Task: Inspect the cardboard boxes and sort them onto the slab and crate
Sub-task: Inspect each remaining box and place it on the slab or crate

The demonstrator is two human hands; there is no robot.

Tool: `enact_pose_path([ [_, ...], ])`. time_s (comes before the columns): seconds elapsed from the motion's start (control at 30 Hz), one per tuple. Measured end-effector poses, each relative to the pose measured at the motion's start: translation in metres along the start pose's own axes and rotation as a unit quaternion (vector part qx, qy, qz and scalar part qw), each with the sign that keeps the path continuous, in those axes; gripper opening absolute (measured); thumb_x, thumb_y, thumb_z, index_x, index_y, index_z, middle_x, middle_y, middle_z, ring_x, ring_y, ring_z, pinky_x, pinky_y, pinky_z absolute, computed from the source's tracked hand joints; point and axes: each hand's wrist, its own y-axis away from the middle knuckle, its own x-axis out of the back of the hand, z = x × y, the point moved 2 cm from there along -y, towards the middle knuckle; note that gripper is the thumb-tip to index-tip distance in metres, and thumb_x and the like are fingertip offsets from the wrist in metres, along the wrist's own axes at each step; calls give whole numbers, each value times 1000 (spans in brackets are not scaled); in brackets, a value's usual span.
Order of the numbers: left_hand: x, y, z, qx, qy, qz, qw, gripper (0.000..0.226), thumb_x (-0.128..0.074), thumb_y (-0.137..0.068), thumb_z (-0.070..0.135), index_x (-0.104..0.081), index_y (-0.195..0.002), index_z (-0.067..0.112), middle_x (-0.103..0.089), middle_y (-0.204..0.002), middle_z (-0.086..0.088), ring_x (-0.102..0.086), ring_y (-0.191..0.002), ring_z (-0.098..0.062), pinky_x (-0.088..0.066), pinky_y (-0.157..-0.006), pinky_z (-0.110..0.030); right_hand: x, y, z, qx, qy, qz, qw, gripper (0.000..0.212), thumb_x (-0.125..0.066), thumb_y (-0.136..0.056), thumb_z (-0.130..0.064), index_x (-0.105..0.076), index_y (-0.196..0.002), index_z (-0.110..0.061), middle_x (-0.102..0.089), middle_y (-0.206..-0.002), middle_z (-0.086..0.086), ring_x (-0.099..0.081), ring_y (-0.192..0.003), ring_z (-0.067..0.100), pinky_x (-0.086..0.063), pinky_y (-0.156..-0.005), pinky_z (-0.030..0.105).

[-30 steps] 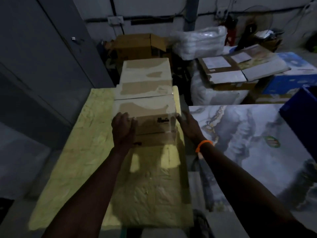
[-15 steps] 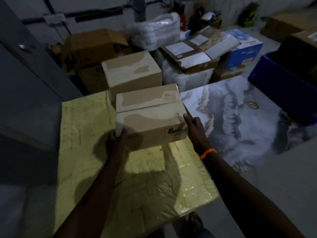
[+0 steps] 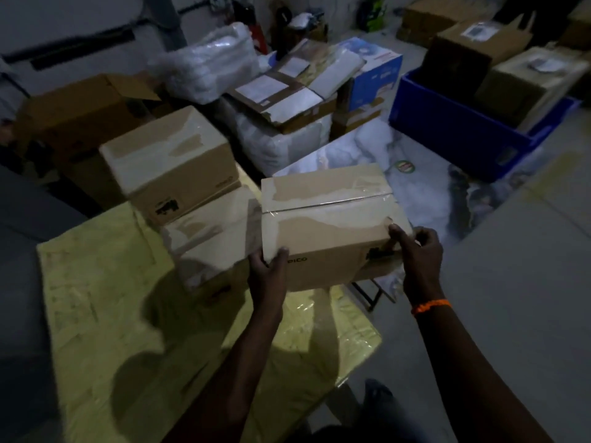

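I hold a taped cardboard box in the air between both hands, above the gap between the yellow table and the marble slab. My left hand grips its near left corner. My right hand grips its near right corner. Two more taped boxes rest on the yellow wrapped table: a low one just left of the held box and a taller one behind it. The marble-patterned slab lies to the right. Behind it stands the blue crate, holding cardboard boxes.
An open brown carton, white wrapped bundles, a flattened carton and a blue-and-white box crowd the back. Grey floor lies at the right. A dark metal frame shows under the slab's near edge.
I have lifted the box off the stack on the yellow table and carried it right, toward the slab. The view has swung right, bringing the blue crate into sight.
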Motion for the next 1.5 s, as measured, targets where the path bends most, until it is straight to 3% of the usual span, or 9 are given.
enact_pose_path([
  [0.17,-86,2,14,-41,-38,-59,997,40,-69,-93,37,-50,-124,22,-64,-108,2,-63,-92,-12,-53,-78,-34,69,-52,12,-13,-28,42,999,32,-84,-84,-11,-52,-82,-16,-55,-78,-1,-54,-63,-3,-46,-61,14],
  [0.33,-171,4,17,-25,-60,-43,997,37,-71,-91,41,-51,-117,23,-65,-106,-2,-64,-94,-23,-56,-79,-39,113,-127,23,-25,-19,18,999,31,-84,-84,-12,-53,-82,-15,-58,-78,-1,-56,-64,-2,-47,-61,16],
  [0.5,-232,5,8,30,-98,-17,995,59,-69,-89,49,-48,-136,20,-64,-116,-5,-64,-102,-29,-56,-89,-47,142,-205,47,-63,10,-54,996,42,-91,-76,-30,-64,-95,-4,-69,-92,10,-64,-85,19,-53,-77,38],
  [0.63,-264,12,-2,41,-124,-2,991,64,-71,-91,38,-42,-144,14,-63,-127,-14,-64,-105,-34,-54,-85,-41,158,-240,69,-82,41,-90,992,61,-91,-71,-42,-57,-86,6,-61,-81,11,-57,-77,19,-46,-73,37],
  [0.83,-269,13,-8,54,-138,35,988,71,-72,-88,49,-45,-143,15,-62,-132,-10,-63,-111,-33,-55,-90,-45,165,-259,69,-84,90,-137,983,42,-87,-84,-36,-54,-70,-14,-53,-66,4,-49,-66,16,-42,-65,35],
  [1.07,-257,-28,11,19,-123,-34,992,60,-75,-90,31,-51,-140,10,-64,-126,-5,-61,-112,-23,-46,-84,-32,149,-275,58,-70,155,-134,976,40,-81,-88,-42,-70,-99,-6,-74,-87,4,-69,-78,12,-53,-69,32],
  [1.33,-265,-82,52,11,-72,-175,982,47,-71,-90,2,-55,-134,1,-65,-127,-10,-64,-115,-29,-53,-92,-42,95,-334,39,-125,257,-232,930,86,-76,-85,-60,-50,-147,-7,-58,-145,9,-58,-127,27,-47,-97,35],
  [1.4,-265,-81,62,37,1,-207,978,35,-66,-94,6,-61,-129,6,-72,-116,-12,-70,-103,-31,-57,-81,-39,85,-338,32,-120,253,-258,925,102,-75,-67,-80,-60,-140,-10,-64,-139,9,-62,-123,27,-52,-96,37],
  [1.5,-264,-77,71,47,60,-224,972,23,-64,-96,14,-67,-119,14,-76,-107,-10,-73,-95,-30,-57,-78,-38,80,-336,33,-108,248,-259,927,91,-72,-61,-82,-71,-126,-18,-74,-120,3,-70,-108,21,-58,-88,38],
])
